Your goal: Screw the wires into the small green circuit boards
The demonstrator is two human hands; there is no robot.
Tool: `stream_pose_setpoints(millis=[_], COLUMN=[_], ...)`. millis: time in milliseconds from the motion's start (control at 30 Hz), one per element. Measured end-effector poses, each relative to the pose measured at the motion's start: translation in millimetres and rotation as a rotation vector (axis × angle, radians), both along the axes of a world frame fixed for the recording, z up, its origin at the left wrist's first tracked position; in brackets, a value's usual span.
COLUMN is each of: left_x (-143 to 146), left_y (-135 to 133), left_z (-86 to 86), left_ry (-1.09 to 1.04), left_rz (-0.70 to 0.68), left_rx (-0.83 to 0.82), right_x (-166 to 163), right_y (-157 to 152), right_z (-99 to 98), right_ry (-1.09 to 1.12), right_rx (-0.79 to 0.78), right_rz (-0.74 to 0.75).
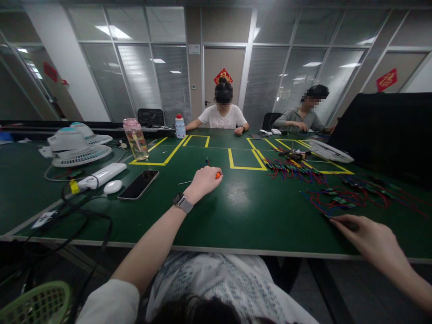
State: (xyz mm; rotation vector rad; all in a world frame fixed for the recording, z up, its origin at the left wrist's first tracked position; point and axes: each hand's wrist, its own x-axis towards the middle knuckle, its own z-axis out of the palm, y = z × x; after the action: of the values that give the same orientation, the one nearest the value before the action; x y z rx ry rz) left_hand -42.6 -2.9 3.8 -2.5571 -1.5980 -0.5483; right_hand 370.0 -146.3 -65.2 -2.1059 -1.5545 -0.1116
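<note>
My left hand reaches out over the middle of the green table, closed round a tool with an orange handle; a watch is on that wrist. My right hand lies low at the near right, fingers pinched on a small dark circuit board at the end of the wired boards. Small green circuit boards with red and blue wires spread across the right of the table, and another row of wired boards lies farther back.
A phone, a white mouse, a white power strip, two desk fans and a pink bottle stand at left. Yellow tape boxes mark the table. Two people sit across. A black screen is at right, a green basket below.
</note>
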Motion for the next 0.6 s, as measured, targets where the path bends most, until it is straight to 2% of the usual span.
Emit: stream_pose_setpoints(millis=[167,367,600], left_x=[0.1,-0.4,0.1], left_y=[-1.0,-2.9,-4.6], left_z=[1.0,2.8,4.9], left_ry=[0.001,-0.008,-0.009], left_rz=[0.001,-0.001,-0.010], left_rx=[-0.014,-0.020,-0.026], right_x=[-3.3,-2.1,0.4], right_y=[0.5,1.2,-5.0], right_z=[3.7,10.5,7.5], right_ry=[0.082,0.080,0.063], right_rx=[0.025,0.035,0.037], right_rz=[-0.022,-0.036,-0.015])
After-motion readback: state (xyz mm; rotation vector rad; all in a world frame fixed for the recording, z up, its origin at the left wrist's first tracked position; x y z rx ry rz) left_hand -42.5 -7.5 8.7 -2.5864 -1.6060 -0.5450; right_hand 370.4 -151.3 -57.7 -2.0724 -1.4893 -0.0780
